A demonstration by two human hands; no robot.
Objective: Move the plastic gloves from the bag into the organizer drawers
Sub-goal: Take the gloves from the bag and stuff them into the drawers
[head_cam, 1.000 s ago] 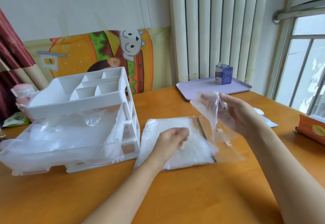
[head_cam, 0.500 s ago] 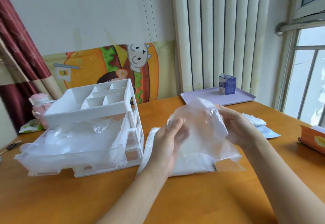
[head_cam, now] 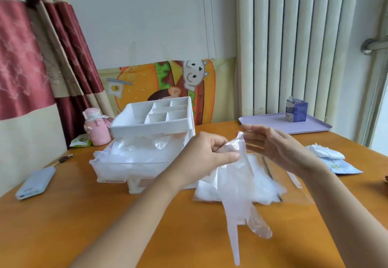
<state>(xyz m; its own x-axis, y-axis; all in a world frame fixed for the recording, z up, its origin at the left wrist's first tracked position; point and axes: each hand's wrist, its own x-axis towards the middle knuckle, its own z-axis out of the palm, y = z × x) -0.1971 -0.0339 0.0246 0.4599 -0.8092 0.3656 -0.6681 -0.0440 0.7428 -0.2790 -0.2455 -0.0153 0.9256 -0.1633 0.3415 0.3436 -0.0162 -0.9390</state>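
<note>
Since half a second ago the glove (head_cam: 239,185) has been shaken out of its crumpled bundle and let go by the right hand (head_cam: 279,148); it now hangs at full length. Its cuff is pinched between thumb and forefinger of the left hand (head_cam: 206,154), and its loose fingers are seen trailing toward six o'clock, low over the table (head_cam: 84,225). The right hand is held at three o'clock of the cuff, its fingers straight and a little spread; they are blurred, and whether their tips touch the plastic cannot be told.

The bag (head_cam: 266,188) is laid flat on the table behind the hanging glove, with a white heap of gloves seen inside it. At nine o'clock of the bag the organizer (head_cam: 153,118) is stood, its drawer (head_cam: 126,162) pulled out and heaped with clear gloves that spill over its rim.

A phone (head_cam: 35,181) is laid at nine o'clock of the drawer, near the table's edge. A pink bottle (head_cam: 96,127) is stood just beside the organizer at ten o'clock. At one o'clock of the bag, well apart, a purple tray (head_cam: 315,128) is set, with a small carton (head_cam: 296,110) upright on it.
</note>
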